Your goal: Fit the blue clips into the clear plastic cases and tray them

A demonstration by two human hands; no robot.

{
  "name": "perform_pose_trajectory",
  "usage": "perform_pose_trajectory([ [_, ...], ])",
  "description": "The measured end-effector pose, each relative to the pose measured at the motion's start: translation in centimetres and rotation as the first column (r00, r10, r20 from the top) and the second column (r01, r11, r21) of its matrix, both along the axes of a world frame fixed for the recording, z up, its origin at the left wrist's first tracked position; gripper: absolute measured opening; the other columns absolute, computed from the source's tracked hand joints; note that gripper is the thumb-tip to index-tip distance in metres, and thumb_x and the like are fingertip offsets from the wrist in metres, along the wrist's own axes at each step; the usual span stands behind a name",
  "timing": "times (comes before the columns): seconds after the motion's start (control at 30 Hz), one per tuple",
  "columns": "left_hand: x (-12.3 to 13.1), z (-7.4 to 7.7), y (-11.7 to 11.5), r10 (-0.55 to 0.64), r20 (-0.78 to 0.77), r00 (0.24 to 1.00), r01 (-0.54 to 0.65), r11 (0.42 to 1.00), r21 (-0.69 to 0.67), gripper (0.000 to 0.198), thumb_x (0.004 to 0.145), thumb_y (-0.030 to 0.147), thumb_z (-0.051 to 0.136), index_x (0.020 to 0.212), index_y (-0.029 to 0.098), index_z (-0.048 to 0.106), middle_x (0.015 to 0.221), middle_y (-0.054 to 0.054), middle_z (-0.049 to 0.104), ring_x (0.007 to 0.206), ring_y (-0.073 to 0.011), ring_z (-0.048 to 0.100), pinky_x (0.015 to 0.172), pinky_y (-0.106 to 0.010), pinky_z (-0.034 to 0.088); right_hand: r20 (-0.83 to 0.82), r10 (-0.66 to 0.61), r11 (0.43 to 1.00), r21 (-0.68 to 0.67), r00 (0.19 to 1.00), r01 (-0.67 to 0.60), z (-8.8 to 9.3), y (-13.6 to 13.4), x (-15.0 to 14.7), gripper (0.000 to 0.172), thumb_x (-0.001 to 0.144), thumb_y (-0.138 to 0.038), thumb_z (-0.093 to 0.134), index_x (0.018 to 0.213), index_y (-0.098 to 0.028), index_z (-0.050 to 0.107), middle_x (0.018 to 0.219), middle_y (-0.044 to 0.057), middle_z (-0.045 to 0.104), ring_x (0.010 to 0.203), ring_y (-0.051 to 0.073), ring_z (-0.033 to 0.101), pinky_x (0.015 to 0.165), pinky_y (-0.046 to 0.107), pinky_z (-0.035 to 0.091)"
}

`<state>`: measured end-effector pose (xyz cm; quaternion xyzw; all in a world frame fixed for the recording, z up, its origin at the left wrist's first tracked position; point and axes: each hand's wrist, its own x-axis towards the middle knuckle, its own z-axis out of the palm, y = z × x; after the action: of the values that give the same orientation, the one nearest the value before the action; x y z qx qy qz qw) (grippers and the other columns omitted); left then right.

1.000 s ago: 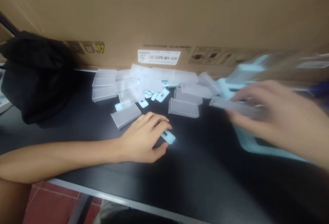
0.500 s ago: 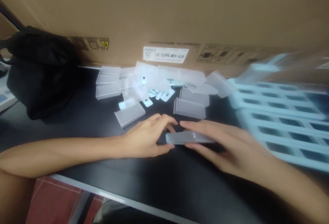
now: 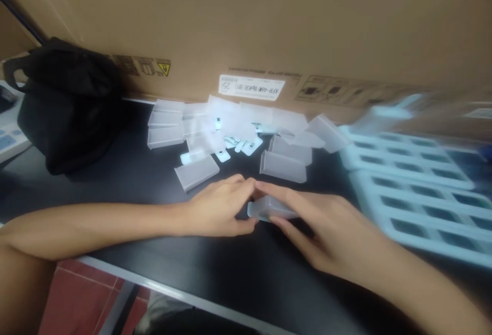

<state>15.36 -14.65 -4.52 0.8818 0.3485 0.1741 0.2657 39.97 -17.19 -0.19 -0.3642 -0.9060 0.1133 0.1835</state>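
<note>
A small translucent plastic case [image 3: 272,208] with a pale blue end piece [image 3: 251,209] is held low over the black tabletop. Its right part is gripped between the thumb and fingers of my right hand [image 3: 326,222]. My left hand [image 3: 225,204] is curled around its left end, thumb by the pale end piece, and its inner fingers are partly hidden. The two index fingertips meet above the case. Beyond my hands lie several loose translucent covers [image 3: 283,167], with small pale blue parts [image 3: 251,145] among them.
Pale blue slotted trays [image 3: 388,211] stand at the right, with blurred pale parts [image 3: 390,113] above them. A black bag [image 3: 69,109] sits at the left. A large cardboard box [image 3: 246,22] walls off the back. The table's front edge [image 3: 165,289] runs below my arms.
My right hand has moved left along the case, and its index fingertip now meets my left one. The case has turned a little, showing more of its broad face. The view has shifted slightly.
</note>
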Motion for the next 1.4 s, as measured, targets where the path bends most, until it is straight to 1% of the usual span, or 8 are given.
perform_pose_trajectory([
  [0.13, -0.1, 0.4, -0.1, 0.011, 0.028, 1.0, -0.01, 1.0, -0.023, 0.03, 0.089, 0.029, 0.07, 0.112, 0.021, 0.053, 0.105, -0.005, 0.062, 0.095, -0.0217, 0.064, 0.074, -0.032, 0.055, -0.086, 0.044, 0.999, -0.027, 0.995, -0.046, -0.3, 0.1, -0.2, 0.058, 0.101, -0.017, 0.055, 0.157, -0.027, 0.048, 0.11, 0.005, 0.08, 0.085, 0.018, 0.078, 0.075, 0.028, 0.063],
  [0.23, -0.1, 0.6, -0.1, -0.004, 0.24, 0.971, -0.003, 1.0, 0.028, 0.036, 0.086, 0.02, 0.072, 0.116, 0.023, 0.052, 0.107, -0.004, 0.066, 0.098, -0.02, 0.065, 0.077, -0.031, 0.056, -0.223, 0.047, 0.998, -0.03, 0.974, -0.055, -0.6, 0.2, 0.0, 0.049, 0.1, -0.015, 0.059, 0.146, -0.029, 0.055, 0.112, 0.003, 0.08, 0.088, 0.016, 0.078, 0.076, 0.024, 0.062],
  [0.37, 0.0, -0.2, 0.0, -0.135, 0.62, 0.773, -0.028, 0.969, 0.246, 0.051, 0.08, 0.013, 0.076, 0.123, 0.024, 0.05, 0.102, -0.003, 0.065, 0.096, -0.0198, 0.065, 0.084, -0.036, 0.059, -0.164, 0.057, 0.997, 0.051, 0.985, -0.049, -0.9, 1.2, 1.1, 0.031, 0.1, -0.012, 0.054, 0.127, -0.024, 0.063, 0.11, 0.005, 0.078, 0.093, 0.018, 0.075, 0.078, 0.029, 0.059],
  [0.5, 0.1, -1.2, 0.0, -0.308, 0.713, 0.63, 0.04, 0.929, 0.367, 0.049, 0.086, 0.025, 0.077, 0.129, 0.024, 0.053, 0.105, -0.006, 0.063, 0.096, -0.0208, 0.068, 0.079, -0.036, 0.062, -0.01, 0.015, 0.965, 0.262, 1.0, -0.012, -0.6, 3.5, 1.2, 0.027, 0.101, -0.009, 0.05, 0.118, -0.018, 0.068, 0.103, 0.009, 0.076, 0.091, 0.022, 0.068, 0.078, 0.036, 0.052],
  [0.7, -0.6, -1.3, -0.2, -0.377, 0.56, 0.738, 0.14, 0.897, 0.419, 0.03, 0.099, 0.028, 0.068, 0.129, 0.025, 0.064, 0.112, -0.009, 0.065, 0.094, -0.017, 0.068, 0.074, -0.027, 0.06, 0.28, -0.174, 0.956, 0.277, 0.944, 0.095, 1.1, 7.5, -5.3, 0.021, 0.101, -0.018, 0.052, 0.097, -0.014, 0.072, 0.09, 0.012, 0.073, 0.091, 0.026, 0.062, 0.081, 0.036, 0.044],
  [0.87, -1.7, -1.1, -0.4, -0.474, 0.423, 0.773, 0.262, 0.844, 0.468, 0.019, 0.097, 0.042, 0.07, 0.113, 0.033, 0.077, 0.102, -0.005, 0.068, 0.078, -0.0137, 0.064, 0.068, -0.026, 0.058, 0.479, -0.313, 0.94, 0.277, 0.82, 0.197, 0.8, 9.2, -9.6, 0.023, 0.098, -0.012, 0.049, 0.104, -0.009, 0.071, 0.098, 0.02, 0.073, 0.097, 0.03, 0.063, 0.079, 0.036, 0.038],
  [1.17, -1.6, 0.6, -0.9, -0.354, 0.078, 0.932, 0.342, 0.93, 0.136, 0.033, 0.086, 0.038, 0.081, 0.118, 0.039, 0.073, 0.113, 0.0, 0.069, 0.089, -0.0131, 0.066, 0.071, -0.022, 0.054, 0.448, -0.406, 0.91, 0.284, 0.796, 0.304, -0.7, 9.5, -10.1, 0.032, 0.086, 0.003, 0.044, 0.107, -0.012, 0.062, 0.091, 0.015, 0.07, 0.083, 0.025, 0.064, 0.068, 0.032, 0.034],
  [1.4, -0.5, 1.2, -0.7, -0.282, 0.016, 0.959, 0.282, 0.959, 0.021, 0.039, 0.1, 0.034, 0.065, 0.139, 0.031, 0.063, 0.127, -0.004, 0.077, 0.112, -0.0199, 0.075, 0.081, -0.023, 0.058, 0.465, -0.48, 0.876, 0.214, 0.744, 0.431, 1.8, 9.9, -9.2, 0.038, 0.084, 0.005, 0.048, 0.116, -0.013, 0.059, 0.094, 0.016, 0.072, 0.082, 0.026, 0.068, 0.064, 0.031, 0.035],
])
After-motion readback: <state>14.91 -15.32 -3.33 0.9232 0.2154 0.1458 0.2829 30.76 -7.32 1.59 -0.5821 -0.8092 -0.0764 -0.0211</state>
